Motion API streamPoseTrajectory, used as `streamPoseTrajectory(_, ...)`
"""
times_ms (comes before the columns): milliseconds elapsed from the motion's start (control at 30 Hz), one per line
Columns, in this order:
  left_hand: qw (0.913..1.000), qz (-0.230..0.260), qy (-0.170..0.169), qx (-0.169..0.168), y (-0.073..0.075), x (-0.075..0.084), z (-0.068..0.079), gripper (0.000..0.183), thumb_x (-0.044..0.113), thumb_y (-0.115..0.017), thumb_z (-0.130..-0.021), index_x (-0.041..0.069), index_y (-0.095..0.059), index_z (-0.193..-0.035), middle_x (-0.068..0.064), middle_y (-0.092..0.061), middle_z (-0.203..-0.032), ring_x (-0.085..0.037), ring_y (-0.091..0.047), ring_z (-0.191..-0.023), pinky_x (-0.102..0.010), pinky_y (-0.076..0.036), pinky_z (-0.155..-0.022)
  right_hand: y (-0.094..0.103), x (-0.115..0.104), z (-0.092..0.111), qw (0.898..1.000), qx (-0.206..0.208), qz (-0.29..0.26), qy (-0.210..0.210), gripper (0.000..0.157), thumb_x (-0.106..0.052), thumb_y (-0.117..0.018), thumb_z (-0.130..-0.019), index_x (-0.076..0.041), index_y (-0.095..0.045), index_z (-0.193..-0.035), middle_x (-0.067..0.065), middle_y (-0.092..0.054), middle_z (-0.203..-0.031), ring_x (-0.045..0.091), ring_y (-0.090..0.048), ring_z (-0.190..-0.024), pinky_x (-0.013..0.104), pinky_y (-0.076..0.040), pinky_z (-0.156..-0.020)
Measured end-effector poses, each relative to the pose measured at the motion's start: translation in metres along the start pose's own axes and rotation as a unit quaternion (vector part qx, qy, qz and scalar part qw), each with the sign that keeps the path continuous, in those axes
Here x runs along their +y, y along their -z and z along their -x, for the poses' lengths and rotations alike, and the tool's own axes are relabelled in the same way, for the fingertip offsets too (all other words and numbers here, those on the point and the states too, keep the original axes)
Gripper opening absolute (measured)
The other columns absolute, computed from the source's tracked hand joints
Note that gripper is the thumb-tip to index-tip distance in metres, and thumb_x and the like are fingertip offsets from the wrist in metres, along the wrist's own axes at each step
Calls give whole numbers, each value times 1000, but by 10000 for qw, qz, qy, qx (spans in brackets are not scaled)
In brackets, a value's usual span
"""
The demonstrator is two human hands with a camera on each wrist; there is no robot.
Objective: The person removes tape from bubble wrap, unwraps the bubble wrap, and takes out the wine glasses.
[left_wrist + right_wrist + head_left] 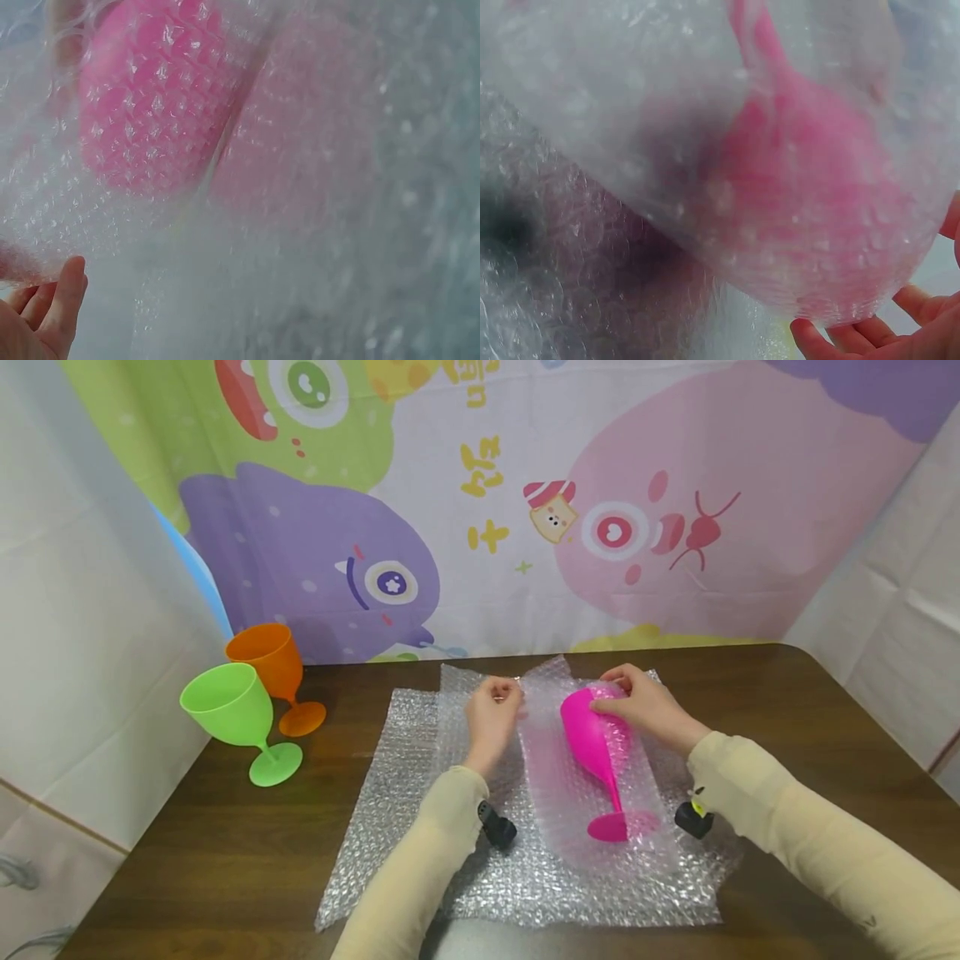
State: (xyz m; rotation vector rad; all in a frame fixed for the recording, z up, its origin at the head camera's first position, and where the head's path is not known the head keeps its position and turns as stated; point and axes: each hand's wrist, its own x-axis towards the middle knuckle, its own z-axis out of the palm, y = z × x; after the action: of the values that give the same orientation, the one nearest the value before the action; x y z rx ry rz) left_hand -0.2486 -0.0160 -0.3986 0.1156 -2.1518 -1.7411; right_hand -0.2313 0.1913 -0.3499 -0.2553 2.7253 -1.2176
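Note:
A pink plastic goblet (pixel 588 735) lies on its side on a sheet of bubble wrap (pixel 390 793), its foot toward me. Clear wrap covers the right part of the bowl and foot; the left part shows bare. At the goblet's rim, my right hand (pixel 648 706) grips the bowl with the wrap over it, fingertips at the wrapped rim in the right wrist view. To the left of the bowl, my left hand (pixel 491 718) pinches the far edge of the wrap between thumb and fingers. Its fingertips (pixel 71 281) show at that edge in the left wrist view.
A green goblet (pixel 232 706) and an orange goblet (pixel 273 656) stand upright on the left of the brown wooden table (pixel 187 852). A printed cartoon curtain (pixel 495 602) hangs along the back edge. Small black cameras (pixel 497 827) sit at both wrists.

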Motion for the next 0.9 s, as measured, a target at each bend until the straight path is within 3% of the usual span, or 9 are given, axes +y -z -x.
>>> streamPoseTrajectory(233,9978,635,190,36,5,-2,-4,10,2,-57,-79,-5,-62,-85,-12,-61,-74,-38,-66,-70,-37,-55,-59,2,2,-1,9999,25,-151,-63,59,-32,-62,-84,-1,-38,-129,24,-43,-124,36,-44,-111,48,-42,-91)
streamPoseTrajectory(367,9973,629,366,98,9,-6,-5,12,3,-59,-79,-5,-62,-88,-11,-60,-76,-38,-66,-71,-37,-55,-62,3,5,-1,9997,118,-157,-149,60,-31,-62,-84,1,-37,-129,25,-42,-126,37,-42,-115,49,-40,-94)
streamPoseTrajectory(633,9952,704,679,62,13,-15,-5,14,5,-60,-81,-3,-61,-91,-7,-58,-77,-29,-67,-71,-30,-55,-61,2,11,-2,9992,79,-233,-317,61,-30,-60,-85,3,-35,-131,25,-40,-127,38,-39,-116,49,-37,-97)
streamPoseTrajectory(900,9954,496,780,244,15,-20,-6,14,5,-59,-80,-3,-62,-91,-6,-60,-76,-19,-65,-63,-26,-53,-58,7,16,2,9988,-8,-462,-130,67,-36,-61,-85,2,-32,-132,23,-39,-129,36,-38,-119,48,-37,-97)
